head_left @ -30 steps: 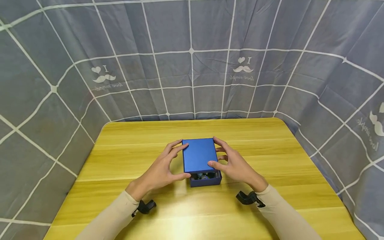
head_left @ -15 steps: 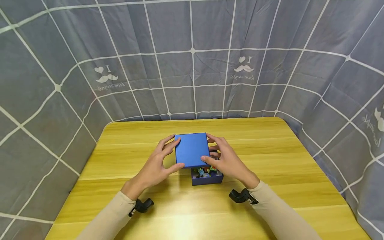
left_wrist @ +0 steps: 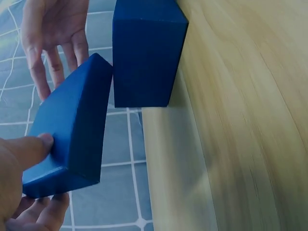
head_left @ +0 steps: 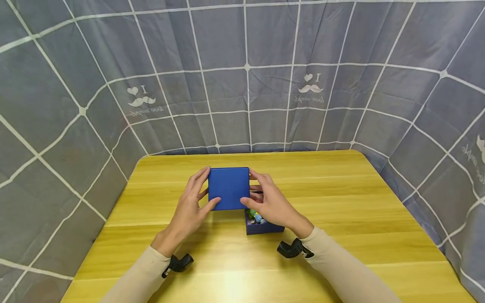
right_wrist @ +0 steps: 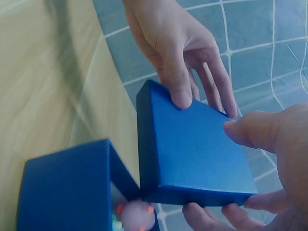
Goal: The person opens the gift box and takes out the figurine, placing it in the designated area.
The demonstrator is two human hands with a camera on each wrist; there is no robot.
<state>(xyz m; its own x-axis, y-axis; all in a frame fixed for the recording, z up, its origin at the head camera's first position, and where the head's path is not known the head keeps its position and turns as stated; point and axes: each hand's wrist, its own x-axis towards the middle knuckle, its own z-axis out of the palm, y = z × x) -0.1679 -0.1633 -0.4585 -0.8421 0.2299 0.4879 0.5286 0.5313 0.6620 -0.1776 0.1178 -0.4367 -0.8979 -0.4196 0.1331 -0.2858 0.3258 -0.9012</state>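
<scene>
Between both hands a blue square box lid (head_left: 229, 188) is held up, its top face tilted toward the head camera. My left hand (head_left: 192, 205) grips its left side, thumb on the top face and fingers along the edge. On the opposite side my right hand (head_left: 273, 205) grips it the same way, as the right wrist view of the lid (right_wrist: 197, 149) also shows. The blue box base (head_left: 264, 228) stands on the table behind and right of the lid, partly covered by it and the right hand. Small colourful figures (head_left: 256, 217) lie inside the base.
The wooden table (head_left: 333, 193) has rounded far corners. A grey curtain (head_left: 273, 88) with white grid lines surrounds it at the back and sides. Each wrist wears a black camera mount, the left mount (head_left: 180, 263) and the right mount (head_left: 291, 248).
Both hands have lifted the lid off the base and carried it left, tilting its top face toward the head camera. The base stays on the table, its contents now partly showing.
</scene>
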